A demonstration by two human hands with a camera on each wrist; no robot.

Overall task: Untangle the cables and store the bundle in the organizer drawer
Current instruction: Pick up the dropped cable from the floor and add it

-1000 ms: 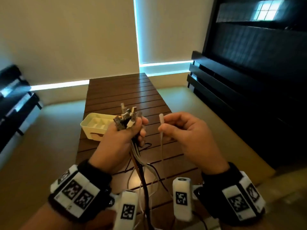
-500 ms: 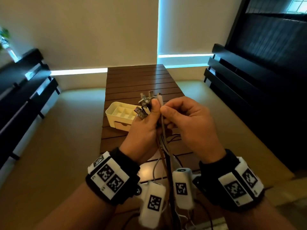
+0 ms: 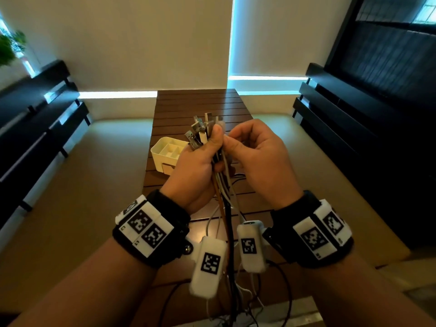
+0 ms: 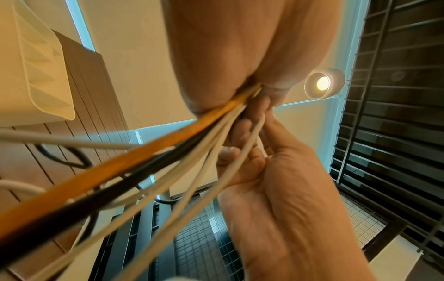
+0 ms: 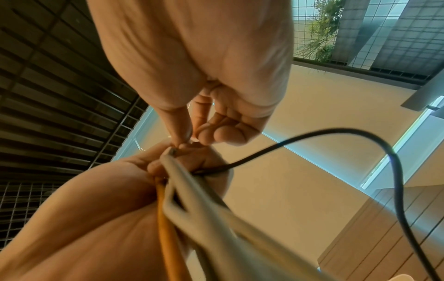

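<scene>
L hand (image 3: 197, 171) is gripping the cable bundle (image 3: 204, 131) above the desk (image 3: 188, 102), fingers clamped. R hand (image 3: 257, 159) is pinching one white cable (image 4: 242, 150) into it. Risk: loose tails are re-tangling below; organizer (image 3: 158, 154) is sitting behind, unused.

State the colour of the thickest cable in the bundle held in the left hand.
Orange cable; it shows best in the left wrist view.

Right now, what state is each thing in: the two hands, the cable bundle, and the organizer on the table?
Left hand: fist closed round the bundle below the plugs.
Right hand: grip pinches a thin white cable at the bundle's top.
Bundle of white, orange and black cables: held upright, plugs up, tails hanging loose.
White plastic compartment organizer: on the brown slatted table, drawer shut.
</scene>
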